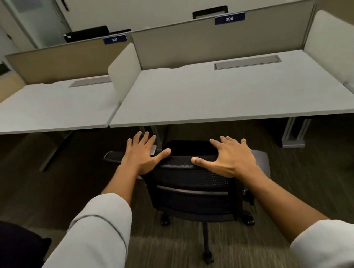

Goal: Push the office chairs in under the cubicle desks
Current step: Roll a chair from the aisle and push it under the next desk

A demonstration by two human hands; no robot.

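A long row of cubicle benches runs from side to side across the room. The bench [223,95] with the sign 306 [229,18] is straight ahead, and the one with the sign 307 [114,39] is next to it on the left. Low walls stand behind the benches and between them.

The office chair [193,190] stands on the carpet [170,255] in front of the 306 bench, with its back facing the person. It is not under the bench yet. Only the seat front looks close to the bench edge, and the picture is a bit blurry, so it is hard to tell how close. The chair sits toward the left side of the opening, near a bench leg [157,136]. A push straight ahead may bump that leg, so the chair may need to go a little to the right.

Both hands are spread flat, fingers apart, gripping nothing. The left hand [141,153] is at the left corner of the chair back's top edge. The right hand [229,156] rests on the top edge on the right. Both are about as near.

Another dark chair [10,252] pokes in at the lower left.
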